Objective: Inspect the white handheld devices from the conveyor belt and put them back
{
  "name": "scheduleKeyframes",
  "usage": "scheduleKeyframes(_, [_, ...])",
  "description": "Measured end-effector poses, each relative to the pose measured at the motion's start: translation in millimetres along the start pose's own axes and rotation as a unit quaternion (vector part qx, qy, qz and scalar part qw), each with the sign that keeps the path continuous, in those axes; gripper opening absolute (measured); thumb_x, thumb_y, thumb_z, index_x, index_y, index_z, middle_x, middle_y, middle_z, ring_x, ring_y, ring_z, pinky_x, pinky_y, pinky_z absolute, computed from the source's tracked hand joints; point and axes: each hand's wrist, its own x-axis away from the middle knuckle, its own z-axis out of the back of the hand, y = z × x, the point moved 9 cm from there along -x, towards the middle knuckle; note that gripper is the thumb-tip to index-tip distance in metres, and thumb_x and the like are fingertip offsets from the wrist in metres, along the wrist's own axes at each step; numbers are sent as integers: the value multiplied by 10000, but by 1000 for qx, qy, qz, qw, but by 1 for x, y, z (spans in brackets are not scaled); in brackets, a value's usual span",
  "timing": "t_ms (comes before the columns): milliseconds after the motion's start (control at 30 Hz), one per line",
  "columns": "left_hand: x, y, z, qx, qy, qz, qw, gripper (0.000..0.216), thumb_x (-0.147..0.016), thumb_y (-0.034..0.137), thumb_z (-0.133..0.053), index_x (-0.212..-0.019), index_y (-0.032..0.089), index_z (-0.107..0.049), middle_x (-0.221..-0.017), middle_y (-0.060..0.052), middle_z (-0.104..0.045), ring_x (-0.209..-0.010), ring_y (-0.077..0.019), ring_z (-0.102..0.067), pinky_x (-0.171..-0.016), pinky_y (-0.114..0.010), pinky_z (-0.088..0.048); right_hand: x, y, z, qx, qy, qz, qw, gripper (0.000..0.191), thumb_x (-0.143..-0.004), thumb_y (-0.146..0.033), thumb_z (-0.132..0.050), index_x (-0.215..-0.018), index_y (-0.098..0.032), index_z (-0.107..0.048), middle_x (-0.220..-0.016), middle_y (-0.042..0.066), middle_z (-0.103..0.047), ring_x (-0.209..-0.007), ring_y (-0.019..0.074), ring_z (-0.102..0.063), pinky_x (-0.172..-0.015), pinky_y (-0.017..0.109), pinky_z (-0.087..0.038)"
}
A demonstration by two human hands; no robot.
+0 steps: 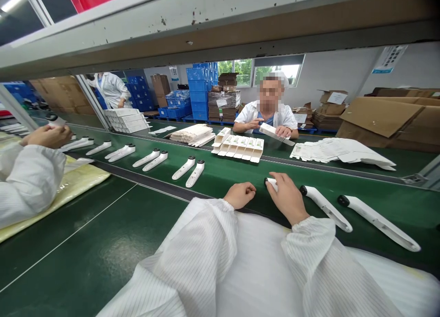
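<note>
My right hand (pixel 287 195) lies over a white handheld device with a black tip (pixel 271 183) on the green conveyor belt, its fingers around the body. Most of that device is hidden under the hand. Just left of it, my left hand (pixel 240 195) hovers at the belt's near edge with curled fingers, and nothing shows in them. Right of my hands lie two more such devices, a nearer-in one (pixel 326 208) and a longer-looking one (pixel 378 223), both showing a recess along the body.
Several like devices (pixel 195 173) lie along the belt to the left. A neighbour's hand (pixel 48 136) holds one there. Across the belt a person (pixel 271 110) handles a white box (pixel 275 133), beside open cartons (pixel 240 147) and flat cartons (pixel 340 152). A metal shelf (pixel 192 28) hangs overhead.
</note>
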Motion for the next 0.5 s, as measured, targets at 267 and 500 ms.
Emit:
scheduleKeyframes(267, [1,6,-9,-66,-58,-63,994,332,-636,39,-501,-858,219,-671,-916,-40,-675,-875,-201,-602,-807,-286,-436,30,-51,-57,-107,-241,88,961,333,-878,-205,-359,-1040,-229,-649,-968,67,-694,-824,210,-635,-735,307,-419])
scheduleKeyframes(500, [1,5,-14,-38,-85,-63,994,326,-664,63,-493,-912,188,-664,-945,-41,-678,-888,-187,-600,-817,-284,-441,27,-47,-53,-117,-250,95,957,348,-890,-227,-338,-1007,-217,-665,-936,63,-698,-801,201,-627,-724,302,-414])
